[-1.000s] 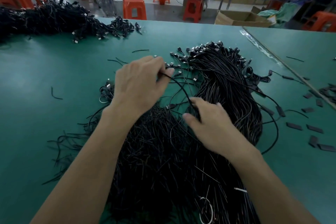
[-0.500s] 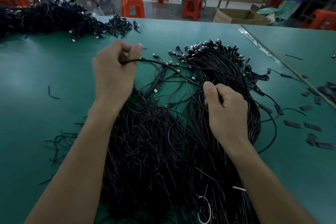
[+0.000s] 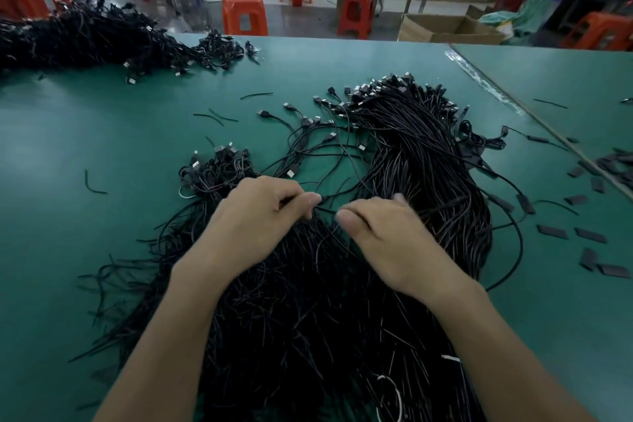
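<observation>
A big heap of black USB cables (image 3: 404,161) lies across the green table (image 3: 102,147), plug ends fanned out at the far side. My left hand (image 3: 260,219) and my right hand (image 3: 380,233) sit close together over the near part of the heap. Between them runs one thin black cable (image 3: 325,207). My left thumb and forefinger pinch it; my right hand's fingers curl around its other stretch. A smaller bundle of cables with plugs (image 3: 219,164) lies just beyond my left hand.
A second large pile of black cables (image 3: 89,34) fills the far left of the table. Short cable offcuts (image 3: 92,181) and small black flat pieces (image 3: 589,235) lie scattered left and right. A seam (image 3: 534,113) joins a second green table. Orange stools (image 3: 245,14) stand beyond.
My left hand has come down from its raised position toward the heap. Both hands have moved together near the middle and still hold the cable, now with only a short stretch between them.
</observation>
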`<action>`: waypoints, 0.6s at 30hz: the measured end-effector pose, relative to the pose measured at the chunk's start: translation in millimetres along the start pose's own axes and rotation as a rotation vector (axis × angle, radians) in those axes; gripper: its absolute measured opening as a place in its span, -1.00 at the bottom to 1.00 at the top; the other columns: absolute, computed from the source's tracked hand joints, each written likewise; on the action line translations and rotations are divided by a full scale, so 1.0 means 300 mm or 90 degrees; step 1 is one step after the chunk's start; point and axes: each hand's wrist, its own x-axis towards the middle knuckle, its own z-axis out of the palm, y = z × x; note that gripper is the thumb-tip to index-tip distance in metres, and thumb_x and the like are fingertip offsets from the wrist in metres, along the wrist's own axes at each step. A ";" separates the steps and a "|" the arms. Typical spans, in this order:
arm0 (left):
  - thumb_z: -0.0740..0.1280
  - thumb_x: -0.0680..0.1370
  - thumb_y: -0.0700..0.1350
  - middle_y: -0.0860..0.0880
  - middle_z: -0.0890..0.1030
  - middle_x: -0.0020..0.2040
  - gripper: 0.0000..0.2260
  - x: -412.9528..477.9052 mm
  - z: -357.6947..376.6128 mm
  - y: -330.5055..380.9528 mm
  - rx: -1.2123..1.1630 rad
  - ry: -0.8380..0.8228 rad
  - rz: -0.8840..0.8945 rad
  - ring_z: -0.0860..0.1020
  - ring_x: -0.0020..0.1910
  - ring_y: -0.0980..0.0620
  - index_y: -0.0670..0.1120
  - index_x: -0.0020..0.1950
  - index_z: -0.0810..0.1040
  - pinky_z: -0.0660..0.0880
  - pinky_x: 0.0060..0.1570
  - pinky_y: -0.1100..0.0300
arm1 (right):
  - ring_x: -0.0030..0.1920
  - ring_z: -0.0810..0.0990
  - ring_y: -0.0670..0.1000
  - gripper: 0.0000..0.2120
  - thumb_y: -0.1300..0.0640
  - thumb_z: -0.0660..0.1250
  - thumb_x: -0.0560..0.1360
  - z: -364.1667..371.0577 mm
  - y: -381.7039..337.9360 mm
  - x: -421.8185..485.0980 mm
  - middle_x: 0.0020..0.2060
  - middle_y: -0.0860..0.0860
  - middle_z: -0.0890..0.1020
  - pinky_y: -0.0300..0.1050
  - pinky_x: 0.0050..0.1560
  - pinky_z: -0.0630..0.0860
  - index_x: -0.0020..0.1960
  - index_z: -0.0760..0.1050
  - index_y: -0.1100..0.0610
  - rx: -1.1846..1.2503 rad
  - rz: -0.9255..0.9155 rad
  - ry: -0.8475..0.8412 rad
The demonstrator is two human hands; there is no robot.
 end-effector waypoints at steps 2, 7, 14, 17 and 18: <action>0.19 0.54 0.29 0.10 0.46 -0.49 -0.61 0.009 0.023 0.017 0.010 0.014 0.007 0.35 -0.51 0.11 0.05 -0.24 0.59 0.38 -0.43 0.12 | -0.06 0.54 -0.08 -0.53 -0.27 -0.01 0.59 0.018 -0.036 0.000 -0.13 -0.12 0.60 0.02 0.23 0.45 0.05 0.56 -0.02 0.110 -0.043 0.029; 0.10 0.54 0.37 0.15 0.45 -0.49 -0.50 0.004 0.019 0.019 -0.046 0.053 0.018 0.31 -0.56 0.13 0.01 -0.28 0.52 0.29 -0.45 0.16 | -0.25 0.48 -0.13 -0.87 0.04 0.30 0.60 0.013 -0.043 0.011 -0.26 -0.11 0.55 -0.31 -0.21 0.35 -0.09 0.57 0.02 0.232 -0.059 0.218; 0.07 0.57 0.32 0.09 0.26 -0.60 -0.41 -0.018 0.012 0.069 -0.202 -0.171 -0.022 0.22 -0.60 0.12 -0.06 -0.40 0.57 0.22 -0.52 0.27 | -0.23 0.50 -0.07 -0.87 0.12 0.29 0.61 0.015 -0.050 0.011 -0.25 -0.05 0.58 -0.22 -0.19 0.44 -0.08 0.58 0.08 0.355 -0.112 0.241; 0.06 0.64 0.29 0.08 0.20 -0.55 -0.39 -0.034 0.015 0.101 -0.426 -0.297 -0.017 0.12 -0.57 0.10 -0.05 -0.41 0.56 0.16 -0.53 0.32 | -0.20 0.55 0.11 -0.84 0.09 0.26 0.60 -0.007 -0.062 0.017 -0.23 0.07 0.61 0.00 -0.15 0.50 -0.06 0.59 0.08 0.461 -0.148 0.210; 0.06 0.62 0.31 0.07 0.18 -0.54 -0.39 -0.035 0.017 0.111 -0.497 -0.315 -0.021 0.10 -0.56 0.09 -0.06 -0.40 0.55 0.15 -0.53 0.31 | -0.22 0.54 0.11 -0.82 0.06 0.24 0.61 -0.014 -0.062 0.020 -0.23 0.07 0.61 0.03 -0.14 0.50 -0.06 0.61 0.06 0.481 -0.152 0.198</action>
